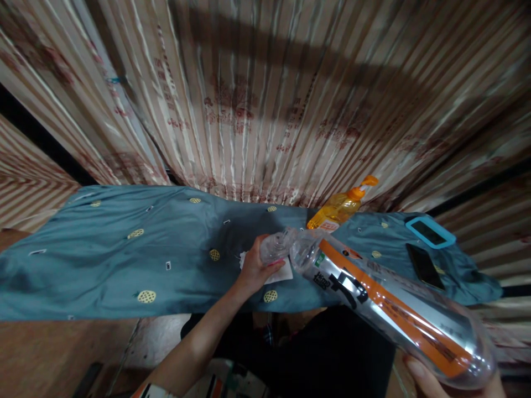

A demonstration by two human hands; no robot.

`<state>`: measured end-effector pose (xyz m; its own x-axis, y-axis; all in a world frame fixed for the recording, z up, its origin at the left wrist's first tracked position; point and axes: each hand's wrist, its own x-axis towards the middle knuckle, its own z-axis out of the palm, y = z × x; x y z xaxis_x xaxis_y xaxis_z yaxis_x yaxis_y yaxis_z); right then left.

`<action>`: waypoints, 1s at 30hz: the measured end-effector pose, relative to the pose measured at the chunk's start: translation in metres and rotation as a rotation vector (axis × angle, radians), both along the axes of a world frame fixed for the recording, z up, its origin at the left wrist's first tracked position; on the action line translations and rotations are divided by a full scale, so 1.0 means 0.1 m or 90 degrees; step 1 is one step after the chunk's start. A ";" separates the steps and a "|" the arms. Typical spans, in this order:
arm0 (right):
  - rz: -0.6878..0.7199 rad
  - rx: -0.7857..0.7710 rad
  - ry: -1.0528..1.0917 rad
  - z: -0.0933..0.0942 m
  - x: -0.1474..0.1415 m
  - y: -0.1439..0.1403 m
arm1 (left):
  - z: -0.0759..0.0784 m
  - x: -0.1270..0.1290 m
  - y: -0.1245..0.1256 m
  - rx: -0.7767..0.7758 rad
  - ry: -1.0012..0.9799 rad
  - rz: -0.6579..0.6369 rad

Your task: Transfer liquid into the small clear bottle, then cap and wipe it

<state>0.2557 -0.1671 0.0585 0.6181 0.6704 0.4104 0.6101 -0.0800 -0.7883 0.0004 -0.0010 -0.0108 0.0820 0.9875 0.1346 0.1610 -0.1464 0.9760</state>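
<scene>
A large clear plastic bottle (394, 309) with a silver and orange label lies tilted across the lower right, its neck pointing left over the table. My right hand (431, 378) grips its base at the bottom right corner. My left hand (257, 268) is closed around a small clear cap or cup (274, 249) held right at the bottle's mouth. A white slip of paper (282, 273) lies on the cloth under that hand.
A blue-grey cloth (124, 260) with yellow dots covers the table. A yellow liquid bottle (338, 210) with an orange spout stands behind. Two phones (429, 232) (425, 265) lie at the right. Striped patterned curtains (265, 99) hang behind.
</scene>
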 end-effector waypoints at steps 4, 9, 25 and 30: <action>0.009 -0.016 0.060 0.08 -0.05 0.02 | -0.01 0.00 0.00 0.005 -0.006 -0.002; -0.024 -0.018 0.062 0.07 -0.03 0.01 | -0.01 0.00 0.00 0.000 -0.020 0.000; 0.007 0.035 0.115 0.09 -0.12 0.02 | -0.01 0.01 0.03 -0.001 -0.035 0.005; -0.011 0.021 0.121 0.10 -0.14 0.01 | 0.00 0.01 0.03 0.009 -0.032 -0.002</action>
